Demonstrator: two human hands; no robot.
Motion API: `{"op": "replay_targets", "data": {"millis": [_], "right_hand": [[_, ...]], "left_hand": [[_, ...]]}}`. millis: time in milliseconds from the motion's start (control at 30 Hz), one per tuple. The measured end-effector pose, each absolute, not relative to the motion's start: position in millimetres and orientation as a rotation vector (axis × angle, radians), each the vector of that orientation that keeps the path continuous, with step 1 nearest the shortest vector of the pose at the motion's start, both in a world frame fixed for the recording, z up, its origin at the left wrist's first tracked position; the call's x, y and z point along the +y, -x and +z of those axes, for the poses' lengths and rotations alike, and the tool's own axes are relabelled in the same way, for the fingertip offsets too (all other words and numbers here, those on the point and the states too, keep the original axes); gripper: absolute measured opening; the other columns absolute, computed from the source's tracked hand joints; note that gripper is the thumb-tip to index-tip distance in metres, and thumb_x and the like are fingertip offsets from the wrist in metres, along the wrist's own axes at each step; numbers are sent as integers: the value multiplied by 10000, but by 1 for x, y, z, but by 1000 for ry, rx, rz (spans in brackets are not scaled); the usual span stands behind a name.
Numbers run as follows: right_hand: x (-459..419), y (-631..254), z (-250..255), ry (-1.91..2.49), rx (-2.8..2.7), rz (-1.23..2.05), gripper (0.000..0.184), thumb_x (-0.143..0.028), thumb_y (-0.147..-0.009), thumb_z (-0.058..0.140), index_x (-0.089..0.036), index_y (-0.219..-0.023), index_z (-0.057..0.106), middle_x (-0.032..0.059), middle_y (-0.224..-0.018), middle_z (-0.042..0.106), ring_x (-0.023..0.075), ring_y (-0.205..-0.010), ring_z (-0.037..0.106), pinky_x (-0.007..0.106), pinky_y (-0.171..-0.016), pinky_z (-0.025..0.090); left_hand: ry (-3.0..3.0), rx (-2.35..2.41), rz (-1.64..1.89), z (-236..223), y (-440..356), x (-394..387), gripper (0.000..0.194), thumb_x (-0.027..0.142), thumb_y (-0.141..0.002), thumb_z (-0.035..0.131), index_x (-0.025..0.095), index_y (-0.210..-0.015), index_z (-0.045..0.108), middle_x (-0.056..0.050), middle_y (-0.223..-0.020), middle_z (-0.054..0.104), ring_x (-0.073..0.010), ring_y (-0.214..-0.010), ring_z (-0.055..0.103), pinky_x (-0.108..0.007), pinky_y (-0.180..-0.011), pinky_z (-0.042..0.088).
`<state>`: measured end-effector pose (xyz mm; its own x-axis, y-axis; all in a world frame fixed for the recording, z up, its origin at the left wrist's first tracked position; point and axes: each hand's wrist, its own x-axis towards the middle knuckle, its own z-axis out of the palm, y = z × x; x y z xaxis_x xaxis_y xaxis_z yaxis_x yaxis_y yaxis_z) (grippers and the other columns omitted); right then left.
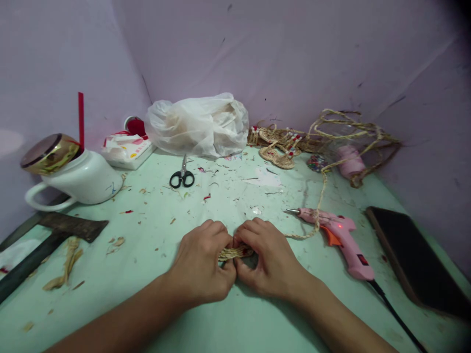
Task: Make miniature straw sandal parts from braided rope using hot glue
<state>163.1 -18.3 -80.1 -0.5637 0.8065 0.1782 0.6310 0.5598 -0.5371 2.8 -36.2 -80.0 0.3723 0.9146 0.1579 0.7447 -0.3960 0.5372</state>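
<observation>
Both hands meet low over the table, pinching a small coiled piece of braided straw cord [235, 252] between them. My left hand [206, 260] has its thumb and fingers closed on the piece's left part. On the right part, my right hand [267, 257] is closed the same way, with a gap inside its curled fingers. Much of the piece is hidden by the fingers. A braided cord [322, 189] runs from behind my right hand, across the pink glue gun [342, 233], and back to a loose bundle [344, 125]. The glue gun lies with a red light lit.
Black-handled scissors [182, 176] lie beyond my hands. A hammer-like tool [62, 235] and a white mug [86, 179] are at left, a phone [415, 260] at right. Behind are a plastic bag [200, 125], woven pieces [277, 152] and pink twine [350, 162]. Scraps litter the table.
</observation>
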Motion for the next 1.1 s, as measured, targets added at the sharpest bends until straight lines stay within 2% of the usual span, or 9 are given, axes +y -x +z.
{"op": "replay_targets", "data": {"millis": [200,433,633,900,1000,1100], "right_hand": [[-19,-163,-80,1157,-2395,582,121,-165,-594,526,-178,-713,543,20,-724,555,185,-702,447,321,-636,310],[-20,-162,-80,1182,-2375,574,163,-139,-569,510,-180,-720,554,21,-715,561,184,-696,455,323,-641,315],[-19,-161,-80,1182,-2382,575,164,-138,-570,519,-181,-723,559,19,-713,560,186,-702,455,324,-641,314],[-20,-163,-81,1174,-2374,571,167,-129,-566,514,-188,-717,549,14,-707,554,186,-700,455,319,-637,310],[-20,-163,-81,1168,-2375,576,162,-133,-574,519,-187,-723,552,16,-712,560,186,-701,458,321,-641,312],[-20,-163,-80,1172,-2375,585,160,-138,-584,525,-186,-733,556,19,-721,567,188,-709,463,323,-649,315]], "left_hand": [[-2244,1436,592,-77,-2,-36,85,132,-610,503,181,-675,524,-33,-760,530,-189,-746,480,-314,-636,409],[-2158,1343,454,-62,15,-35,170,142,-685,523,196,-846,519,-32,-905,521,-187,-868,484,-322,-742,420],[-2192,1410,387,-61,17,-34,144,116,-668,509,182,-796,518,-46,-876,507,-205,-853,474,-343,-718,420],[-2158,1395,449,-63,11,-34,101,86,-648,501,174,-692,523,-39,-790,506,-188,-800,490,-306,-679,424],[-2122,1384,420,-58,15,-32,84,139,-677,525,179,-741,563,-42,-854,532,-190,-834,500,-313,-724,422],[-2005,1398,424,-49,27,-25,181,265,-707,572,196,-874,586,-30,-930,563,-176,-831,514,-301,-745,419]]}}
